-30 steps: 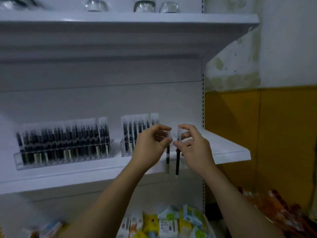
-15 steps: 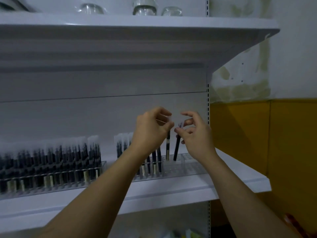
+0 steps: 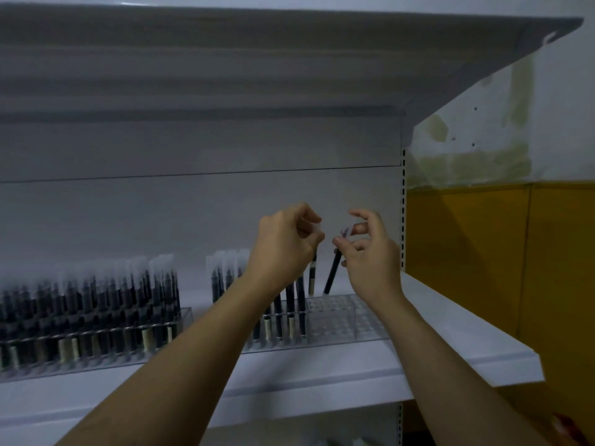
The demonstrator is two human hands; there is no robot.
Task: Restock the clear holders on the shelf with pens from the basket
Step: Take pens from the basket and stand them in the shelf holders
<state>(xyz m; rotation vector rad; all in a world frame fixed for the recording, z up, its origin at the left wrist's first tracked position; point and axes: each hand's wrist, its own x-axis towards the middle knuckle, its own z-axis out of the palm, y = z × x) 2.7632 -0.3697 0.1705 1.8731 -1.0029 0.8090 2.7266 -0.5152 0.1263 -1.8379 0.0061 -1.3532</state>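
2 pens are held above the white metal shelf (image 3: 450, 336). The first, a slim black pen (image 3: 332, 272) with a clear sleeve at its top, is pinched near its upper end between the thumb and fingers of the right hand (image 3: 370, 257). It is tilted, top to the right, and its lower tip is seen just over the grid of holes of the right clear plastic holder (image 3: 338, 317). Whether the tip touches the grid cannot be told. The second pen (image 3: 311, 274), black above with a pale band lower down, hangs about upright under the left hand (image 3: 285, 246), whose curled fingers are clamped on its top. The 2 hands are near each other but apart.

2 clear holders are counted on the shelf, side by side. The left clear plastic holder (image 3: 185, 320) is packed with rows of dark pens. The right one carries pens in its left part only, and bare holes show at its right. The pens inside are too blurred to be counted. A yellow wall panel (image 3: 467, 252) is seen at the right.
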